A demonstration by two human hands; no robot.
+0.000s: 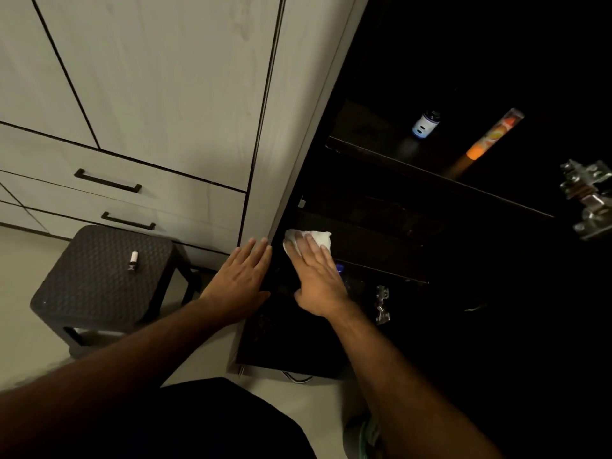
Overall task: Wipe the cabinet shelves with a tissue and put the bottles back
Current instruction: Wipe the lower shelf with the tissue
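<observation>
Head view: crumpled white tissue (pixel 309 239) on dark shelf (pixel 364 250) under flat, straight-fingered right hand (pixel 318 276).

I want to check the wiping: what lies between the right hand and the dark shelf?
In the head view, a white folded tissue lies under the right hand's straight fingers, pressed onto the dark cabinet shelf.
</observation>
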